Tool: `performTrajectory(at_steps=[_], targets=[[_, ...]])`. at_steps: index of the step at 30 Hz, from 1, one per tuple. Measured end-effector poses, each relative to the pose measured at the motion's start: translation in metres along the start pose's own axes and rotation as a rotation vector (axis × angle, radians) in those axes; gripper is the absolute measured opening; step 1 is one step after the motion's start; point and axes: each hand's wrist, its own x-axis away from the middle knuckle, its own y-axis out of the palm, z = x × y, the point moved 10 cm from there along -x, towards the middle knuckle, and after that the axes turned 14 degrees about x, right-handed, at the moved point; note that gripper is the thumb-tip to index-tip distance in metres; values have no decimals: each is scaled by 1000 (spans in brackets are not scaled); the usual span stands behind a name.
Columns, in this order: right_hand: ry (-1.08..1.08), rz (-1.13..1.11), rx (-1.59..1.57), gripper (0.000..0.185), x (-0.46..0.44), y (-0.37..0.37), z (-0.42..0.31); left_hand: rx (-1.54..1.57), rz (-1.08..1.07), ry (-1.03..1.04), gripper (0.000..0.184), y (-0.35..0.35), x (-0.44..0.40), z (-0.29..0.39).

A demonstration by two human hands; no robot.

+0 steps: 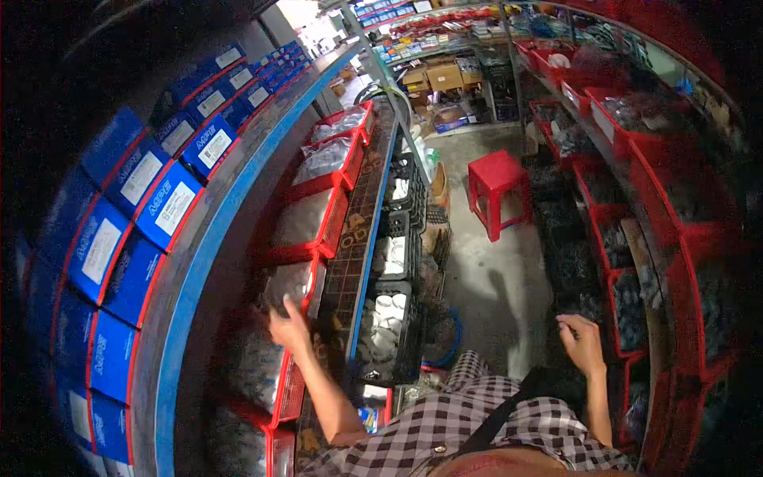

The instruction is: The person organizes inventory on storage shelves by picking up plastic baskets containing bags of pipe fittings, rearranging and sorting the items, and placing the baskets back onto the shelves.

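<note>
My left hand (289, 324) reaches over the left shelf, beside a red basket (316, 278) holding clear plastic bags. Its thumb points up and the fingers are apart, with nothing seen in it. Below it lies another red basket (282, 385) with bagged items. My right hand (582, 343) hangs at my right side, near the right-hand shelving, its fingers curled; whether it holds anything is hidden.
Blue boxes (169, 207) are stacked on the upper left shelf. Black crates (395, 318) of white parts stand beside the left rack. A red stool (497, 184) is on the floor ahead. Red bins (620, 119) line the right shelves.
</note>
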Motion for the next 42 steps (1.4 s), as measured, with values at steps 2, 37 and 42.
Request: performTrajectory(at_steps=[2, 37, 42], targets=[[-113, -87, -54, 18, -38, 27, -25, -281, -59, -64, 60, 26, -10, -23], [86, -842, -1134, 15, -546, 440, -254, -273, 883, -187, 42, 37, 4, 24], [133, -916, -952, 15, -611, 399, -151, 357, 556, -303, 17, 206, -92, 98]])
